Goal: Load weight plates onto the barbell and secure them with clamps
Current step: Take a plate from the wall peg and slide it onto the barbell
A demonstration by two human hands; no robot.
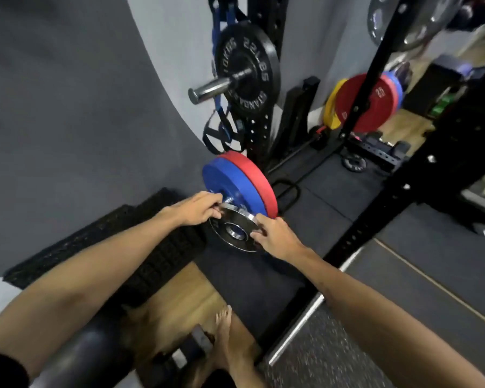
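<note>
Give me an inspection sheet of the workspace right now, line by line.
Surface: dark rubber gym mat, wood floor patch nearer the person.
Job's things: blue plate and red plate side by side on the barbell end; small black plate held in front of the blue one; no clamp seen.
Clutter: small plate lying on the mat.
Grippers: left hand and right hand grip the small black plate's rim.
Cables: blue and black straps hanging on the rack.
Surroundings: black 10 kg plate on a rack peg; grey wall.
</note>
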